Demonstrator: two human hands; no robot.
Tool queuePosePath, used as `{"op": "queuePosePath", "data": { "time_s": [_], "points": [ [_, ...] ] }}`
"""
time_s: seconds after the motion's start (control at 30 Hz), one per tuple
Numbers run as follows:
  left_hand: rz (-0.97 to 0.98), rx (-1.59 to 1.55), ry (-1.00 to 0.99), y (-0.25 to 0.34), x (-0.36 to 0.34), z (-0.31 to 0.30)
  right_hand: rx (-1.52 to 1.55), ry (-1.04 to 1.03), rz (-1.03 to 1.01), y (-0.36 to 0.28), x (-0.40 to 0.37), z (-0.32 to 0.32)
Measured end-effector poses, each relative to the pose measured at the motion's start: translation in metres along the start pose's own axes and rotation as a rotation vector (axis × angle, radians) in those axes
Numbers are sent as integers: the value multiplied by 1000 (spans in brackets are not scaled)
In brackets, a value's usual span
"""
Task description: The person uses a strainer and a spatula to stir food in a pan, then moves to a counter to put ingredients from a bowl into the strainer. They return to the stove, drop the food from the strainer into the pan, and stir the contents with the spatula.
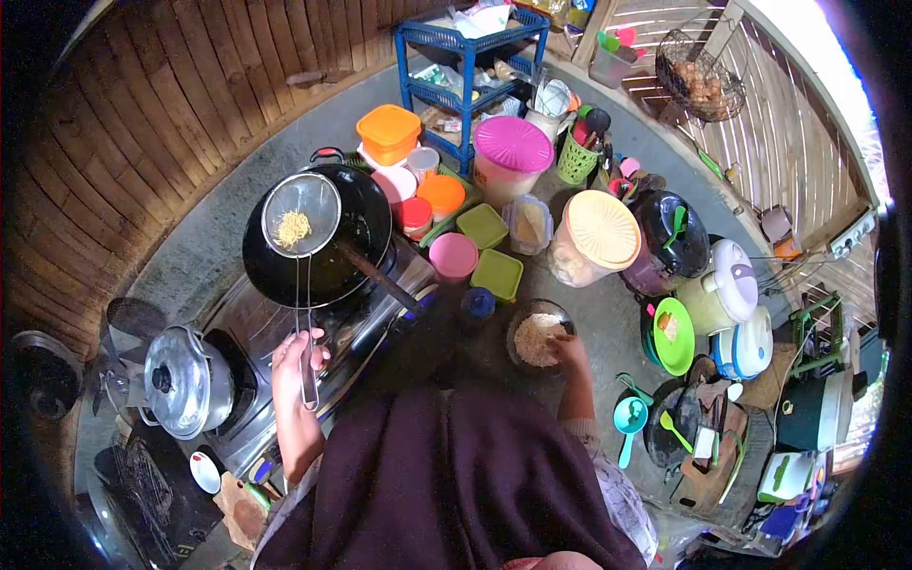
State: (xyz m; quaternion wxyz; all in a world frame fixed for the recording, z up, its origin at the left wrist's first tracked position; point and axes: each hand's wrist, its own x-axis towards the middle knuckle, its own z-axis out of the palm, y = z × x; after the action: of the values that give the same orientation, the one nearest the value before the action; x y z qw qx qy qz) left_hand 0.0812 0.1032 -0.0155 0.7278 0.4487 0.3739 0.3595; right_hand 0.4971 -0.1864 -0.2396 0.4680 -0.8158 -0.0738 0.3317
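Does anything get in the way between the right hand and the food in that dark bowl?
Nothing visible does. The right hand is at the right side of the bowl, fingertips at the pale contents. The strainer is well clear, over the wok.

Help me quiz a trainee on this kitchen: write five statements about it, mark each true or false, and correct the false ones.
1. The left hand holds the strainer. True.
2. The strainer has nothing in it. False: yellowish bits lie in it.
3. The right hand is at the bowl. True.
4. The pot has no lid. False: a lid is on it.
5. In this view, the strainer hides part of the wok. True.
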Motion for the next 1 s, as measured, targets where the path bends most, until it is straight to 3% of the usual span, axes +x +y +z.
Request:
{"op": "queuePosePath", "data": {
  "time_s": [0.1, 0.17, 0.2, 0.4, 0.47, 0.6, 0.67, 0.77, 1.0],
  "points": [
    [-7, 7, 6, 0, -1, 0, -82, 38, 24, -9, -2, 3],
    [-8, -14, 1, -1, -2, -1, -538, 237, -135, -16, -3, 4],
    [-6, -36, -3, -1, -2, -1, -539, 236, -138, -16, 0, 4],
    [-19, -25, -17, 0, -4, -4, -380, 226, -65, -5, 18, 7],
    [-22, -29, 5, 1, -6, -3, 56, 83, 32, -11, 11, 10],
    [8, -56, 27, -2, -7, -2, 79, 25, -11, 0, 18, 7],
    [10, -62, 31, -1, -8, -1, 316, -60, -2, 8, 21, 6],
    [12, -66, 29, -1, -8, -1, 387, -102, 35, 9, 22, 3],
    [8, -45, 47, 2, -11, 4, 541, -63, 76, -24, -14, 7]
  ]
}}
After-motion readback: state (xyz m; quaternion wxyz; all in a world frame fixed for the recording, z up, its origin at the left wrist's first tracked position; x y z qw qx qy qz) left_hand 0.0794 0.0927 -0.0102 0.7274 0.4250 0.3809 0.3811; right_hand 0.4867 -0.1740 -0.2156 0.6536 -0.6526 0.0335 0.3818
